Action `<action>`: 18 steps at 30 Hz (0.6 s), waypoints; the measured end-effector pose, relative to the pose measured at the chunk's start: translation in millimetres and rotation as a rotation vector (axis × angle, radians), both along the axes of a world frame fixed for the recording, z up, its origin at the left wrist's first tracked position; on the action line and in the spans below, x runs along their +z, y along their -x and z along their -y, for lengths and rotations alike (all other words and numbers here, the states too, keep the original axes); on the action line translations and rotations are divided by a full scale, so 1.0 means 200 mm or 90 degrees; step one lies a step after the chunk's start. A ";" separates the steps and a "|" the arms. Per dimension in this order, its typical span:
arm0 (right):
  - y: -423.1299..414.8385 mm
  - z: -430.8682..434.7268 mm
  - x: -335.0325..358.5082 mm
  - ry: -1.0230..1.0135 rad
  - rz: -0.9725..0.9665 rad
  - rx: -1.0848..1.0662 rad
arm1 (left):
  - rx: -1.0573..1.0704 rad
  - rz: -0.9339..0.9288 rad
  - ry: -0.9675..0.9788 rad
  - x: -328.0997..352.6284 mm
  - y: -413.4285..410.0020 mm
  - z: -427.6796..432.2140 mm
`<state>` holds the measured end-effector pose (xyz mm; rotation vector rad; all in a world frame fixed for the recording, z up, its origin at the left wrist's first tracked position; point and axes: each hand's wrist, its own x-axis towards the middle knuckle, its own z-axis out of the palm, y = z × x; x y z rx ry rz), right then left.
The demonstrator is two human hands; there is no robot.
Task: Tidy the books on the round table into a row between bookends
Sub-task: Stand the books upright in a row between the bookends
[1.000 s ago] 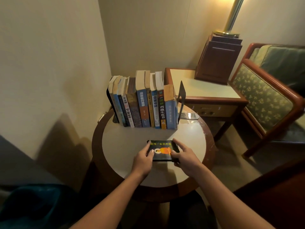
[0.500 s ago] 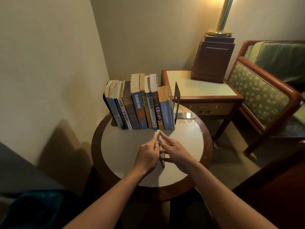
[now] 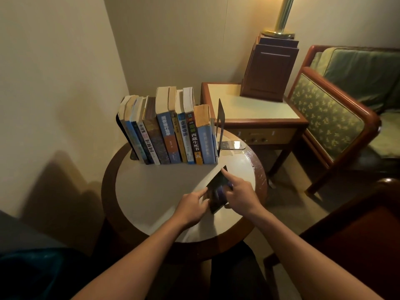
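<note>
Head view: 2 hands hold a dark book [image 3: 217, 190] tilted over the round table [image 3: 151, 191]. The left hand [image 3: 192, 207] pinches its left edge; the right hand [image 3: 242, 194] grips its right side. Beyond the grip stands the book row [image 3: 171, 131], with the bookend [image 3: 220, 124] on its right.

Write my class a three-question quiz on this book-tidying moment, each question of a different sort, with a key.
1. True or false: the dark book lies flat on the round table.
2. How many hands hold the dark book? A none; B one; C two.
3. Fill in: at the right end of the row of books stands a dark metal ____.

Key:
1. False; it is held tilted.
2. C; the left hand and right hand both grip it.
3. bookend
</note>
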<state>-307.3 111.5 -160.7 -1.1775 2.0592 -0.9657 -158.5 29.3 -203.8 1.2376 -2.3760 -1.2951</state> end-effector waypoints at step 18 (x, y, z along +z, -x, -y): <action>0.24 0.56 0.23 0.190 -0.263 -0.008 | -0.056 0.276 0.336 -0.32 -0.23 0.33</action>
